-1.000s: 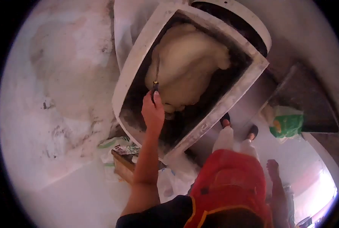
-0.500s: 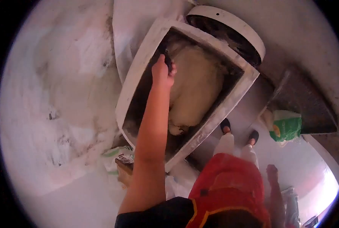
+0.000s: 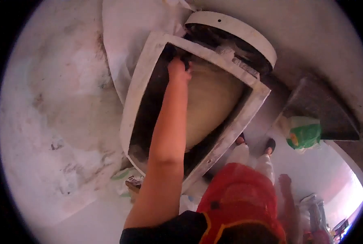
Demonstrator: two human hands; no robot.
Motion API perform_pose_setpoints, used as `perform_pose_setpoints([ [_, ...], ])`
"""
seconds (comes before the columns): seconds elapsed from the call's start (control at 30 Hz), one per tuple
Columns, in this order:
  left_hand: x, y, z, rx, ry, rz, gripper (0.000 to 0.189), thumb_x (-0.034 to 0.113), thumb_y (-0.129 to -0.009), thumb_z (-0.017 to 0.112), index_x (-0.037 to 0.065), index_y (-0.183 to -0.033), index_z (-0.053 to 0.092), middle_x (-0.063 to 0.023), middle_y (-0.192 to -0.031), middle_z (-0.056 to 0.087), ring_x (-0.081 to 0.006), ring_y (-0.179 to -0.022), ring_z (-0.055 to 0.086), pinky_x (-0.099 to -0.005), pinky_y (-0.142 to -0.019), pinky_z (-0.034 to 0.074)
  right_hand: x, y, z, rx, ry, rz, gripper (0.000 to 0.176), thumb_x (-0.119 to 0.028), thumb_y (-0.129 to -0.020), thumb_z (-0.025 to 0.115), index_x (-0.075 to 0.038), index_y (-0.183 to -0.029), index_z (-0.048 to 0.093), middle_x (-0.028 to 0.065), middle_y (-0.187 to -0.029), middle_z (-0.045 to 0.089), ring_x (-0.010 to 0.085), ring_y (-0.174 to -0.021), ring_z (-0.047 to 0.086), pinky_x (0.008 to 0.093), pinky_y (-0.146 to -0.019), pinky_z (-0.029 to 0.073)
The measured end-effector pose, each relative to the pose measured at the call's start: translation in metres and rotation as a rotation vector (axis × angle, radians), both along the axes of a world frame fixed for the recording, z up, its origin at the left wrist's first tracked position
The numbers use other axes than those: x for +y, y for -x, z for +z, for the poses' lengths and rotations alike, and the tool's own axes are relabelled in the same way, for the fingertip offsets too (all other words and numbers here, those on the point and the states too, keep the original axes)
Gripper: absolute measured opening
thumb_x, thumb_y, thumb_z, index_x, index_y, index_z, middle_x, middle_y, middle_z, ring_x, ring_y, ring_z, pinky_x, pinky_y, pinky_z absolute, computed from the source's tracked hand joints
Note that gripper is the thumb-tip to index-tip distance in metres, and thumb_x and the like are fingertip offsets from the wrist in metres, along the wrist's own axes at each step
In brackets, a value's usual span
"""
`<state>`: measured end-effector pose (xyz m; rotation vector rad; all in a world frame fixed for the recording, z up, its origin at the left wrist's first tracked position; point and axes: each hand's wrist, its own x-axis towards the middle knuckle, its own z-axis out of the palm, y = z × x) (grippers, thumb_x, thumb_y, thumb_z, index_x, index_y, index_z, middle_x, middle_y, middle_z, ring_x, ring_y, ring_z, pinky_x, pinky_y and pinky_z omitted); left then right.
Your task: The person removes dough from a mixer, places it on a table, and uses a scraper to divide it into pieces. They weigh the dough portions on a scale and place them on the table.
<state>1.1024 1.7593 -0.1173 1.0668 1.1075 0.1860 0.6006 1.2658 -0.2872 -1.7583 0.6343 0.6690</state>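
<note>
My left hand reaches into the upper left corner of a white-rimmed trough, closed around a small dark object that I cannot make out. Beside the hand and forearm, a pale beige mass fills much of the trough, its surface blurred. My right hand hangs low by my right side, away from the trough. Its fingers are too blurred to read.
A round white-rimmed part stands behind the trough. On the right, a green and white bag lies by a dark panel. Another bag is at lower left. A stained pale surface spans the left. My feet are below the trough.
The view has shifted, so the trough sits slightly lower and further left. My left hand is nearer the trough's top edge, still around the dark object. The beige mass looks smoother and more blurred.
</note>
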Motion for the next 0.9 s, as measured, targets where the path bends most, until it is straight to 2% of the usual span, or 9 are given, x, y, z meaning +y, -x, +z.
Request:
perform_pose_setpoints([
  [0.1,0.016,0.009,-0.018,-0.044,-0.012,-0.147,0.018,0.026,-0.091,0.049,0.008,-0.093,0.052,-0.0064,-0.078,0.055,-0.0175,-0.054,0.051,-0.0275,-0.039,0.035,0.005,0.004,0.000,-0.123,0.118,0.077,0.025,-0.025,-0.091,0.051,-0.002,-0.096,0.060,0.0084,-0.076,0.059,0.0160,-0.065,0.055,0.0300,-0.060,0.046],
  [0.2,0.034,0.023,-0.008,-0.113,0.007,-0.217,0.020,0.024,-0.093,0.045,0.004,-0.091,0.047,-0.0099,-0.073,0.052,-0.0178,-0.053,0.050,-0.0269,-0.037,0.033,0.014,-0.017,0.036,0.083,0.088,0.010,0.026,-0.026,-0.091,0.050,-0.002,-0.094,0.060,0.0111,-0.078,0.061,0.0202,-0.067,0.058,0.0333,-0.062,0.048],
  [0.27,0.037,0.038,0.013,-0.147,0.083,-0.204,0.019,0.022,-0.094,0.043,0.003,-0.089,0.046,-0.0107,-0.071,0.051,-0.0179,-0.052,0.050,-0.0271,-0.036,0.032,0.006,-0.003,0.026,0.146,0.207,0.170,0.028,-0.027,-0.091,0.049,-0.001,-0.091,0.059,0.0113,-0.076,0.060,0.0209,-0.066,0.057,0.0345,-0.062,0.047],
  [0.3,0.042,0.044,0.016,-0.144,0.154,-0.184,0.017,0.020,-0.093,0.040,0.004,-0.098,0.046,-0.0099,-0.075,0.052,-0.0156,-0.055,0.049,-0.0247,-0.037,0.031,-0.003,0.006,0.015,0.072,0.265,0.262,0.029,-0.028,-0.091,0.048,-0.001,-0.090,0.058,0.0108,-0.074,0.058,0.0203,-0.066,0.056,0.0347,-0.061,0.047],
  [0.4,0.043,0.061,0.024,-0.128,0.167,-0.204,0.019,0.019,-0.093,0.040,0.002,-0.099,0.044,-0.0101,-0.076,0.053,-0.0159,-0.055,0.049,-0.0245,-0.037,0.031,-0.040,0.059,-0.044,-0.358,0.450,0.538,0.032,-0.031,-0.091,0.047,-0.001,-0.085,0.057,0.0079,-0.068,0.054,0.0170,-0.062,0.052,0.0344,-0.057,0.044],
  [0.5,0.041,0.062,0.032,-0.158,0.171,-0.164,0.018,0.017,-0.093,0.040,0.001,-0.100,0.043,-0.0117,-0.077,0.053,-0.0171,-0.056,0.049,-0.0250,-0.038,0.032,-0.044,0.048,-0.028,-0.167,0.323,0.457,0.031,-0.030,-0.091,0.048,-0.001,-0.086,0.056,0.0062,-0.069,0.052,0.0139,-0.062,0.049,0.0328,-0.056,0.044],
  [0.6,0.037,0.055,0.034,-0.187,0.102,-0.139,0.016,0.017,-0.093,0.040,0.001,-0.098,0.042,-0.0131,-0.078,0.054,-0.0178,-0.056,0.049,-0.0254,-0.039,0.032,-0.029,0.022,0.004,0.052,0.175,0.150,0.031,-0.030,-0.092,0.048,-0.001,-0.086,0.057,0.0059,-0.072,0.053,0.0126,-0.064,0.049,0.0318,-0.057,0.044],
  [0.8,0.025,0.053,0.047,-0.121,0.034,-0.189,0.015,0.018,-0.094,0.042,0.003,-0.096,0.042,-0.0118,-0.076,0.053,-0.0182,-0.054,0.049,-0.0258,-0.039,0.031,-0.001,-0.015,0.023,0.054,0.057,0.055,0.030,-0.030,-0.093,0.046,-0.002,-0.089,0.057,0.0054,-0.070,0.053,0.0131,-0.063,0.049,0.0306,-0.058,0.044],
  [0.9,0.030,0.046,0.041,-0.111,0.037,-0.194,0.015,0.018,-0.095,0.042,0.003,-0.096,0.043,-0.0113,-0.076,0.053,-0.0183,-0.053,0.048,-0.0259,-0.039,0.030,-0.003,-0.004,-0.003,0.057,0.047,0.047,0.031,-0.030,-0.093,0.044,-0.002,-0.092,0.057,0.0062,-0.073,0.056,0.0149,-0.064,0.052,0.0310,-0.060,0.046],
])
